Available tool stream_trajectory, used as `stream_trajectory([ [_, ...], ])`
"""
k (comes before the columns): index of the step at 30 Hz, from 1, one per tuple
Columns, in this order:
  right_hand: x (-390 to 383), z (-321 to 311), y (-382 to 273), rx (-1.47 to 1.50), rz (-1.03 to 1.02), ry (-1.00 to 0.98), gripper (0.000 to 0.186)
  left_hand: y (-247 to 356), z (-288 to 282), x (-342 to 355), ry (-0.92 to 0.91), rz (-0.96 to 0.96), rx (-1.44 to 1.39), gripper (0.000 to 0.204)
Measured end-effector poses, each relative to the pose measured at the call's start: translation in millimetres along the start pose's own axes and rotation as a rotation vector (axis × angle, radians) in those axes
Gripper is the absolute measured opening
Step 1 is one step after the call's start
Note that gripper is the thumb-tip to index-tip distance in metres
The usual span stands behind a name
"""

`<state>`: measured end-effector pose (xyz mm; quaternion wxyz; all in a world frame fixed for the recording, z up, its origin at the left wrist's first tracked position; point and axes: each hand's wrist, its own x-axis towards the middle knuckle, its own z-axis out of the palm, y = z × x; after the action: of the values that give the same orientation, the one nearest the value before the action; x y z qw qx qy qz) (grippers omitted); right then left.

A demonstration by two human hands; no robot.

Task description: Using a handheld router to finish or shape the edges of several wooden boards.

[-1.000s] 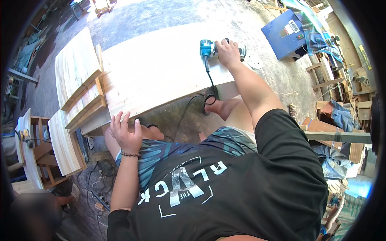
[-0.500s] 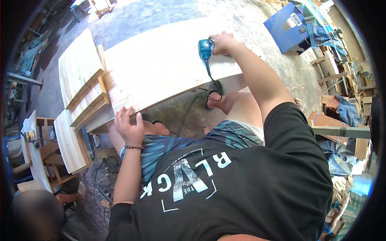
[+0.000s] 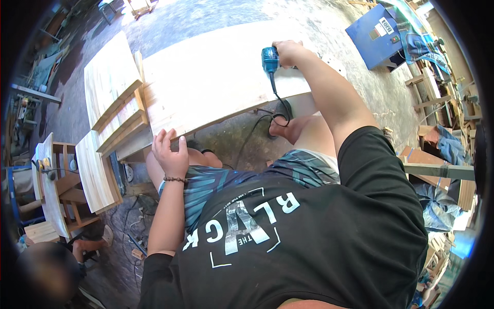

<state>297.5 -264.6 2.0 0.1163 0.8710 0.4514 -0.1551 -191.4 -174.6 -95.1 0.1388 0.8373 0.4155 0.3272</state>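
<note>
A broad pale wooden board [image 3: 206,77] lies in front of me. Toward its far right end, my right hand [image 3: 289,52] is closed round a teal corded power tool [image 3: 269,60]. My arm is stretched out to reach there; the tool's underside is hidden, so its exact kind is unclear. Its black cord [image 3: 275,85] hangs over the board's near edge. At the left part of that edge, my left hand [image 3: 171,153] lies palm down with fingers apart, fingertips on or at the wood, holding nothing.
Stacked wooden panels [image 3: 110,77] stand at the board's left, with another panel [image 3: 95,170] nearer me. A blue metal box [image 3: 374,36] stands at the far right. Timber and cloth [image 3: 437,201] crowd the right side. Lower left, a person [image 3: 49,270] sits near a wooden frame [image 3: 69,193].
The whole view has shifted slightly, with the scene sliding right. My right hand and the tool remain at the board's far right end; the left hand stays by the near edge.
</note>
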Motion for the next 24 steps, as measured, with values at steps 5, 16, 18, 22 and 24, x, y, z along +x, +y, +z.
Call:
stream_trajectory([
  [5,-1.1,14.0,-5.8,-0.076,0.024,0.114,0.072,-4.2,3.6,6.7,0.109,-0.168,-0.065,0.052],
  [16,-120.6,121.4,-100.2,0.765,0.023,0.536,0.055,-54.4,-2.4,32.3,-0.175,-0.874,-0.799,0.036],
  [18,-124.3,132.3,-94.9,0.844,0.096,0.487,0.053,-35.9,-11.9,19.2,-0.181,-0.909,-0.901,0.036],
  [22,-127.1,128.7,-59.6,1.081,0.119,0.441,0.052,19.9,-40.4,-5.1,-0.102,-0.875,-1.107,0.035],
  [24,-144.7,122.1,-48.5,1.177,0.056,0.483,0.050,40.5,-65.1,-9.8,-0.087,-0.825,-1.178,0.035],
])
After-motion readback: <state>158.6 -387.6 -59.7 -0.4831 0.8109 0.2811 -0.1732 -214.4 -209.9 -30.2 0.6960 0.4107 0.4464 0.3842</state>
